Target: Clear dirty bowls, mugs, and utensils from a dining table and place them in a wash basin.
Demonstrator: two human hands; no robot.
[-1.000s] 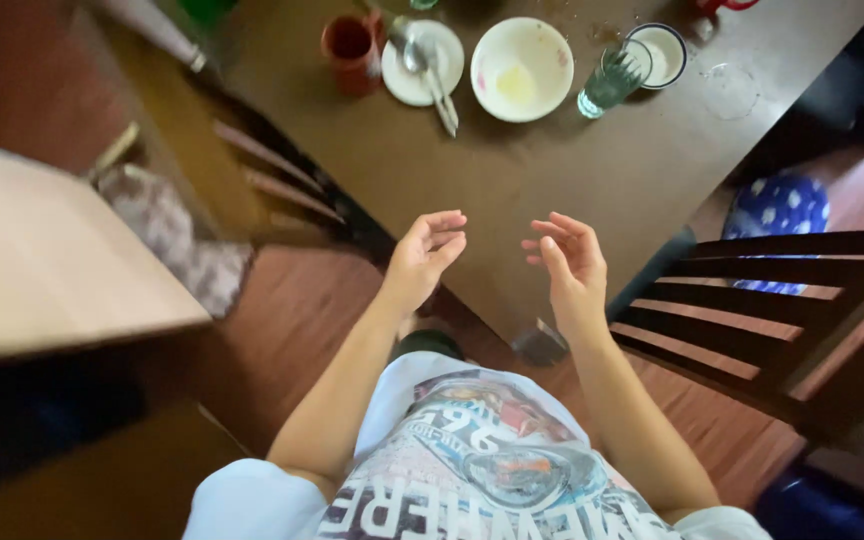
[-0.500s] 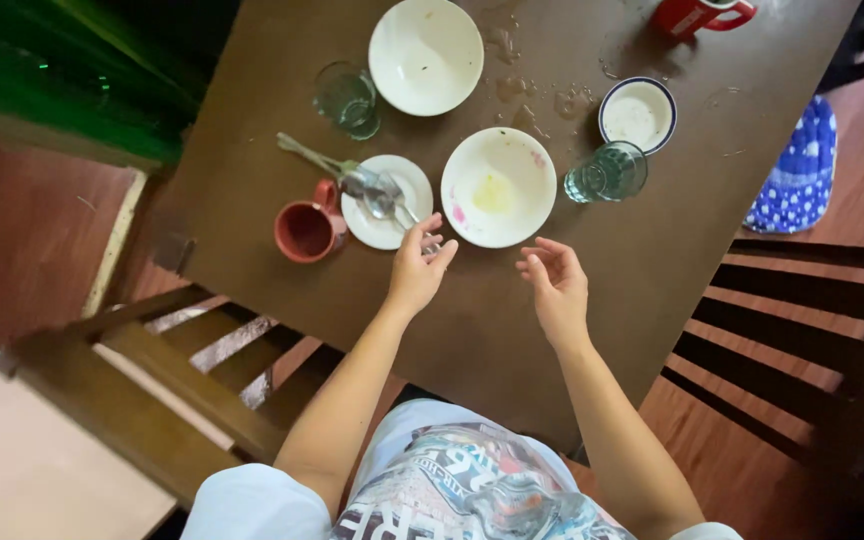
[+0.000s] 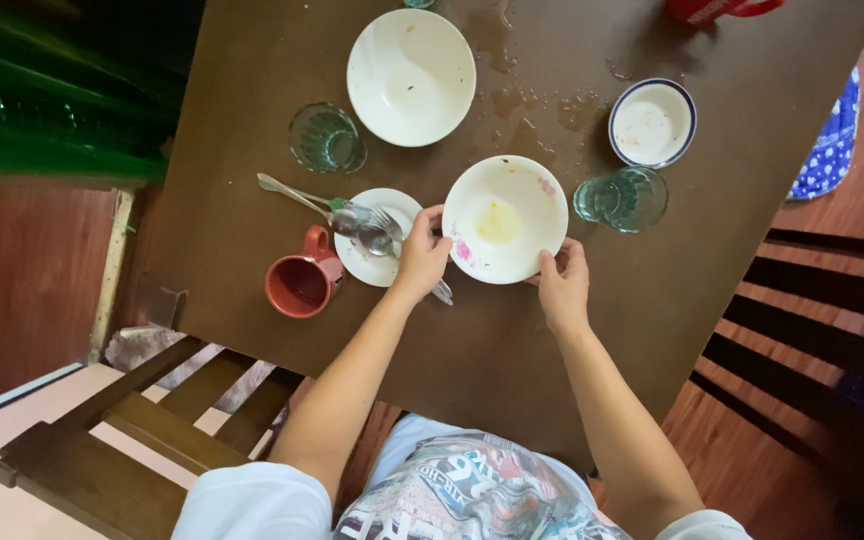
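Lifting the dirty white bowl [image 3: 505,218] unevenly could slop its yellowish and pink residue onto the wet tabletop [image 3: 472,330], and the left hand [image 3: 420,258] might knock the cutlery [image 3: 352,212] off the small saucer [image 3: 380,237] just beside it. Both arms reach forward, the left hand and right hand [image 3: 560,285] clasping opposite near edges of the bowl, fingers curled lightly on its rim.

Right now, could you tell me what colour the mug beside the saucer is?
The mug is red, seen in the head view.
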